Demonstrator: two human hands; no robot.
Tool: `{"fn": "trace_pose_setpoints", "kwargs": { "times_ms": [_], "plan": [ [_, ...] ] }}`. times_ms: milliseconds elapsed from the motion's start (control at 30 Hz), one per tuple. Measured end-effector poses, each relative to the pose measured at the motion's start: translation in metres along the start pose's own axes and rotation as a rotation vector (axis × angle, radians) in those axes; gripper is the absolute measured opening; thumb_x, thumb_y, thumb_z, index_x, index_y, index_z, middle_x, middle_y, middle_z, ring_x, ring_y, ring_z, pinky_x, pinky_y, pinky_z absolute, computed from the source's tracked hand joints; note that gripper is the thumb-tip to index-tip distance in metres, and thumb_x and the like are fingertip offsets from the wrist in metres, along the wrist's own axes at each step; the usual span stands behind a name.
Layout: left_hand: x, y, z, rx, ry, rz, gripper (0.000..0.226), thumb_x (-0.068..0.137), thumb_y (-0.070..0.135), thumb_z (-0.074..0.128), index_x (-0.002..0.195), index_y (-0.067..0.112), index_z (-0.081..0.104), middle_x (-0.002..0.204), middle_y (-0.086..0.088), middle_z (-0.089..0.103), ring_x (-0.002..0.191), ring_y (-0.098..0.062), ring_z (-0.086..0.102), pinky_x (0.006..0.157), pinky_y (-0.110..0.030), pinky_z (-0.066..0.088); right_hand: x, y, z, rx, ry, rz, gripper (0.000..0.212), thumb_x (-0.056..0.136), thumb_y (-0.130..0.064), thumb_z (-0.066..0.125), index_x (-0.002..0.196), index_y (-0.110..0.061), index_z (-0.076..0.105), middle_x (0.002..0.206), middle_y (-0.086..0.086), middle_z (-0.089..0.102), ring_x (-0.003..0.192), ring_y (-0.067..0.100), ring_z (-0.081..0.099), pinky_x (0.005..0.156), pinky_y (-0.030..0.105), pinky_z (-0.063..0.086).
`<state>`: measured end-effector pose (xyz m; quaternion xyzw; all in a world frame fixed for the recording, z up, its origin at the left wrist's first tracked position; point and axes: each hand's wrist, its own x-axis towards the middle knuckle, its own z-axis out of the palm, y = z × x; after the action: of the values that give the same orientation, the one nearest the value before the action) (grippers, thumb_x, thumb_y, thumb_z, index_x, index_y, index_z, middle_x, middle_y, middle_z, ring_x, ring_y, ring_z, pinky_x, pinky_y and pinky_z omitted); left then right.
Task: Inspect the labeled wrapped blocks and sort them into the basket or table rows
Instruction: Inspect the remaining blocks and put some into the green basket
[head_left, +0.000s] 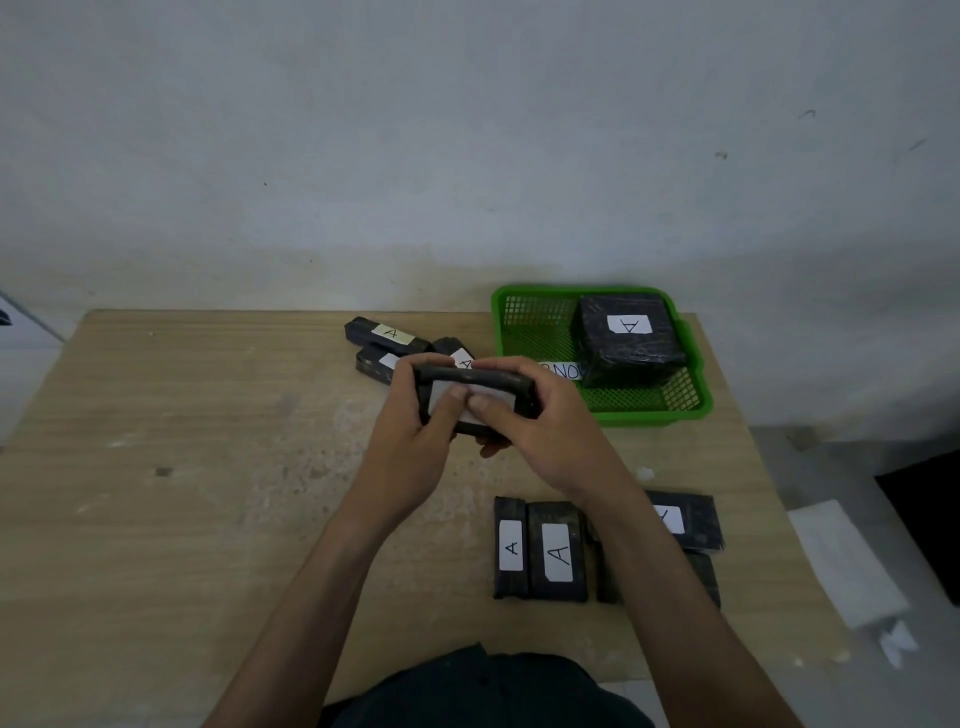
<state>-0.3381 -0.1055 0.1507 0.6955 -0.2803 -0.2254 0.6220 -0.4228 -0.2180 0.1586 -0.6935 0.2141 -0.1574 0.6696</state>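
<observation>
Grip of the left hand (415, 421) is clamped on the left end of the black block (457, 378), held above the counter (208, 467), its long side going left to right. The right hand (535, 431) clamps the right end. The green basket (649, 415) sits just to the right, nearer that hand.

Both hands, left hand (415, 415) and right hand (524, 421), grip a black wrapped block (475, 378) above the wooden table (182, 467), near the green basket (540, 322).
</observation>
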Motion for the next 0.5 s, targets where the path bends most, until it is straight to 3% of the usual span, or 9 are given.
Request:
{"fn": "trace_pose_setpoints", "kwargs": {
  "times_ms": [167, 300, 433, 500],
  "plan": [
    [0.000, -0.003, -0.001, 0.046, 0.036, 0.025, 0.021, 0.095, 0.011, 0.048, 0.098, 0.032, 0.046, 0.091, 0.008, 0.056, 0.073, 0.002, 0.054, 0.064, -0.017, 0.044, -0.001, 0.002, 0.006, -0.015, 0.054, -0.028, 0.023, 0.084, 0.000, 0.068, 0.105, -0.008, 0.067, 0.080, 0.001, 0.066, 0.061, 0.013, 0.066, 0.049, 0.024, 0.055],
    [-0.005, -0.008, -0.004, 0.016, 0.031, 0.003, 0.018, 0.096, 0.017, 0.048, 0.102, 0.033, 0.047, 0.092, 0.008, 0.056, 0.081, -0.010, 0.057, 0.068, -0.025, 0.046, -0.001, 0.002, 0.006, -0.046, 0.019, -0.024, 0.022, 0.086, -0.005, 0.068, 0.107, -0.010, 0.067, 0.085, 0.005, 0.066, 0.066, 0.015, 0.068, 0.053, 0.027, 0.057],
    [-0.008, -0.008, -0.005, 0.021, 0.037, 0.045, 0.022, 0.094, 0.013, 0.051, 0.097, 0.034, 0.049, 0.084, 0.013, 0.056, 0.072, -0.003, 0.053, 0.066, -0.023, 0.041, -0.003, 0.004, 0.006, -0.021, 0.012, -0.024, 0.024, 0.084, 0.000, 0.068, 0.102, -0.016, 0.069, 0.082, 0.004, 0.068, 0.068, 0.017, 0.069, 0.052, 0.026, 0.056],
    [-0.010, -0.008, -0.004, 0.010, 0.031, 0.027, 0.023, 0.093, 0.013, 0.052, 0.098, 0.035, 0.050, 0.088, 0.013, 0.057, 0.077, -0.007, 0.055, 0.067, -0.026, 0.044, -0.004, 0.003, 0.004, -0.032, 0.004, -0.021, 0.026, 0.083, 0.001, 0.068, 0.102, -0.017, 0.069, 0.085, 0.004, 0.069, 0.069, 0.015, 0.069, 0.052, 0.025, 0.056]
  ]
}}
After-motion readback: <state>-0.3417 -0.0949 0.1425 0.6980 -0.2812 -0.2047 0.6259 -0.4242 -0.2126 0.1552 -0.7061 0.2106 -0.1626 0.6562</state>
